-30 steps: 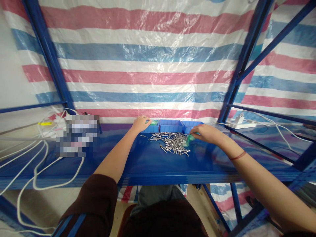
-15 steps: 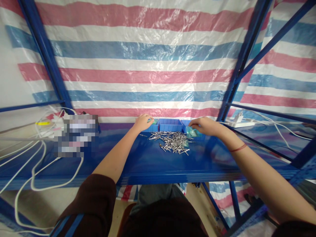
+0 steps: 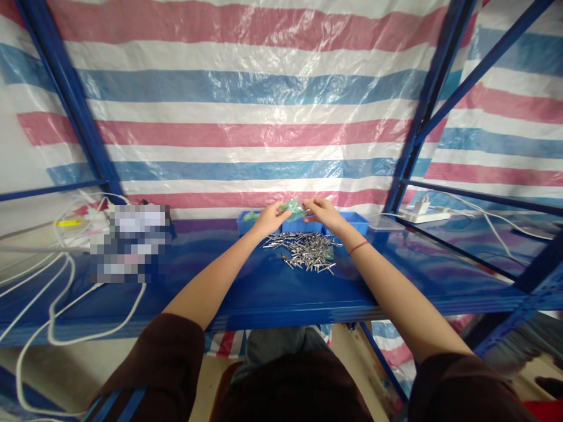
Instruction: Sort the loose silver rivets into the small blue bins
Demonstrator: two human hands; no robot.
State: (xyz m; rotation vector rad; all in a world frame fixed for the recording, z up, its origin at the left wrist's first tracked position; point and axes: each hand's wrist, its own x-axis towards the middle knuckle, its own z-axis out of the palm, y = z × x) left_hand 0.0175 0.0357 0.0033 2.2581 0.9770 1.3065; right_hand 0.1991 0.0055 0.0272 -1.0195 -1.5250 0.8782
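Both my hands meet above the back of the blue shelf [image 3: 264, 293] and hold a small green-tinted clear plastic bag [image 3: 292, 207] between them. My left hand [image 3: 269, 219] pinches its left end and my right hand [image 3: 320, 212] pinches its right end. Just below them lies a loose heap of several small silver metal pins [image 3: 305, 252]. Behind the hands stand three small blue plastic bins [image 3: 356, 221] in a row; the left bin [image 3: 247, 221] holds something green.
A blurred box [image 3: 129, 241] and white cables [image 3: 65, 299] lie at the shelf's left. A white power strip with a plug [image 3: 422, 212] and cables sits at the right. Blue frame posts [image 3: 416, 123] and a striped tarpaulin [image 3: 246, 105] close the back.
My right hand has lifted a green bag from beside the pins and moved left. My left hand has left the left bin and come to meet it; both now hold the bag.
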